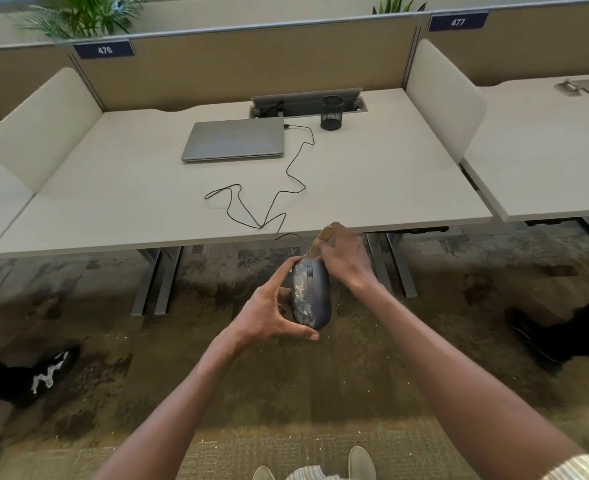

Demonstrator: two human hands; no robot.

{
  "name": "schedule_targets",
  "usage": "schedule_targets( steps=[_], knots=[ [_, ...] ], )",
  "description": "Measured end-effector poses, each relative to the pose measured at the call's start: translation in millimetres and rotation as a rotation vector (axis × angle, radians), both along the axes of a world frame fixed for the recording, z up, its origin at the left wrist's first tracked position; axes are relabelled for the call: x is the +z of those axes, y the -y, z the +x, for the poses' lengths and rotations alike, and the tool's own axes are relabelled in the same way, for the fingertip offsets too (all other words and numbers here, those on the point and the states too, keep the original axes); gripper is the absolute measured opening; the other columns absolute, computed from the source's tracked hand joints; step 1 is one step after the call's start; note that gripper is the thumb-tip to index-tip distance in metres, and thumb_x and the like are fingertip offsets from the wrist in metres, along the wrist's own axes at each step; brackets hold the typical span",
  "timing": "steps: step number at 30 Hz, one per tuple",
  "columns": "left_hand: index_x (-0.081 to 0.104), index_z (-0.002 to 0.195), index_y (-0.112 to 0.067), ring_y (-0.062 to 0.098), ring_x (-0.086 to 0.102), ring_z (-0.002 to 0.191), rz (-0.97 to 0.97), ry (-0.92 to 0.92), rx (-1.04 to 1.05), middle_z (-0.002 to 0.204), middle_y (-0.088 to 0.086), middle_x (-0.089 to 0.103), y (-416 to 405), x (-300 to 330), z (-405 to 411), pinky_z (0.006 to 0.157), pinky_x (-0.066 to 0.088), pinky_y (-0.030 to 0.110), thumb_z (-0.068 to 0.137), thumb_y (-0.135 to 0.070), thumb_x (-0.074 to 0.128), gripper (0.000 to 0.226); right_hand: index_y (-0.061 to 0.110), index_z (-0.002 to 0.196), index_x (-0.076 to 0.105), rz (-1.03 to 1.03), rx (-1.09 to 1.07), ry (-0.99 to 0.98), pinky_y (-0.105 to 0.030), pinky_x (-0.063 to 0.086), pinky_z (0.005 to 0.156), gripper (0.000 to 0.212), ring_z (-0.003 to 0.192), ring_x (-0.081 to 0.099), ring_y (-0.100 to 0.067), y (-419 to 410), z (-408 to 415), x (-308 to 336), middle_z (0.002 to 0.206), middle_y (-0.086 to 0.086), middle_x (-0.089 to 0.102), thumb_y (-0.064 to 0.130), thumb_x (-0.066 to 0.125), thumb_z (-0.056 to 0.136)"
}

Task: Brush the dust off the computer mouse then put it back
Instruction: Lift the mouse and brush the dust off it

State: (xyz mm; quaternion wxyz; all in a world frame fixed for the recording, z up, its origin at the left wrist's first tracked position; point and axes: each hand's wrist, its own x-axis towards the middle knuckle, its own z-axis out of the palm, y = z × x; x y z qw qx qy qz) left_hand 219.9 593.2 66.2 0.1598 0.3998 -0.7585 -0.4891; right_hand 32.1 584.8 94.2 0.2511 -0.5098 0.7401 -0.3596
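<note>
A black mesh pen cup (332, 112), round and open-topped, stood at the upper centre of the frame on the pale tabletop (372, 188); what it held could not be made out. Just behind it a grey cable tray (307, 102) was sunk into the tabletop with its lid tipped up and a dark lead showing at its left end.

The computer mouse (309, 296) was off the tabletop, held in the air below its front edge, at the centre of the frame above the carpet (459, 358). It was a dark, smooth, rounded oval, its back mottled with pale dusty flecks. The left hand (269, 317) had a loose grip on it, the thumb curled under its near end and the fingertips spread along its left side. The right hand (345, 261) had a closed grip on a brush (324, 239) with a tan wooden handle, held at the mouse's far end; the bristles were hidden behind the fingers.

A thin black cord (288, 168) ran in loose kinks from the mouse across the tabletop to a closed, flat, matt grey laptop (234, 140) at the upper centre. White curved dividers (442, 95) stood at the tabletop's sides, with a tan fabric panel behind. The carpet was a worn, blotchy brown-and-grey weave.
</note>
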Motion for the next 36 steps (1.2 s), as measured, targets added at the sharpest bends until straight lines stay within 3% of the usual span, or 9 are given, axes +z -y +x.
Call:
schedule_targets(
  steps=[6,16,20,22,23,26,28,32,36],
  knots=[
    [0.015,0.149,-0.053,0.011,0.067,0.111,0.024,0.002,-0.033,0.133,0.003,0.060,3.2,3.6,-0.3,0.097,0.056,0.039,0.048,-0.036,0.099,0.132,0.014,0.099,0.059,0.064,-0.016,0.114,-0.036,0.051,0.076,0.015,0.091,0.064,-0.023,2.8,9.7,-4.8,0.096,-0.005,0.067,0.028,0.057,0.099],
    [0.010,0.153,-0.048,0.005,0.066,0.110,0.084,-0.016,0.014,0.110,-0.003,0.074,0.5,-1.2,11.6,0.099,0.049,0.034,0.049,-0.045,0.096,0.134,0.012,0.101,0.051,0.071,-0.085,0.115,-0.031,0.047,0.070,0.010,0.084,0.060,-0.019,2.1,9.1,-4.5,0.086,0.001,0.057,0.022,0.054,0.102],
    [0.051,0.137,-0.024,0.009,0.071,0.102,0.149,-0.179,0.191,0.108,-0.003,0.076,-7.1,-4.6,20.7,0.085,0.056,0.026,0.080,-0.042,0.072,0.063,0.012,0.096,0.050,0.066,-0.128,0.088,-0.021,0.036,0.054,0.009,0.068,0.052,-0.008,-0.9,6.1,-2.7,0.077,0.004,0.053,0.017,0.052,0.102],
    [0.068,0.115,-0.013,0.013,0.074,0.095,0.046,-0.193,0.354,0.100,0.000,0.078,-13.6,-12.9,22.0,0.081,0.060,0.028,0.097,-0.020,0.059,0.022,0.013,0.091,0.050,0.072,-0.161,0.071,-0.018,0.032,0.050,0.011,0.064,0.047,-0.002,-2.1,5.6,-2.5,0.074,0.006,0.051,0.016,0.052,0.102],
    [0.070,0.112,-0.010,0.015,0.074,0.094,0.014,-0.179,0.407,0.100,0.002,0.078,-17.5,-18.0,22.0,0.083,0.060,0.029,0.100,-0.010,0.054,0.020,0.013,0.089,0.051,0.073,-0.179,0.072,-0.018,0.031,0.049,0.013,0.063,0.046,-0.002,-1.9,5.9,-3.1,0.073,0.005,0.051,0.015,0.052,0.102],
    [0.056,0.133,-0.018,0.013,0.072,0.100,-0.025,-0.138,0.370,0.117,0.005,0.072,-29.0,-31.9,18.8,0.087,0.060,0.031,0.099,0.003,0.049,0.041,0.016,0.078,0.049,0.080,-0.220,0.069,-0.019,0.031,0.048,0.023,0.063,0.050,-0.006,-0.5,8.9,-3.9,0.072,0.004,0.052,0.015,0.051,0.102],
    [0.041,0.147,-0.020,0.014,0.071,0.099,-0.081,-0.111,0.279,0.128,-0.005,0.064,-39.2,-37.9,12.5,0.085,0.060,0.033,0.088,0.001,0.064,0.067,0.016,0.076,0.050,0.081,-0.249,0.063,-0.019,0.031,0.047,0.026,0.064,0.054,-0.012,1.4,11.7,-4.9,0.071,0.004,0.053,0.016,0.051,0.102],
    [0.028,0.153,-0.015,0.003,0.052,0.127,-0.207,-0.083,0.315,0.139,-0.015,0.048,-58.9,-41.2,-7.9,0.105,0.044,0.017,0.062,-0.052,0.087,0.115,0.013,0.085,0.055,0.064,-0.293,0.064,-0.017,0.030,0.045,0.019,0.058,0.049,-0.004,2.7,15.5,-4.9,0.069,0.006,0.051,0.017,0.051,0.103],
    [0.039,0.146,-0.009,0.012,0.054,0.128,-0.312,-0.150,0.511,0.140,0.006,0.055,-68.4,-40.2,-24.5,0.105,0.048,0.025,0.058,-0.067,0.080,0.113,0.013,0.088,0.054,0.022,-0.344,0.115,-0.021,0.036,0.048,0.015,0.062,0.051,-0.008,3.5,19.5,-7.7,0.070,0.006,0.051,0.019,0.051,0.102]
  ],
)
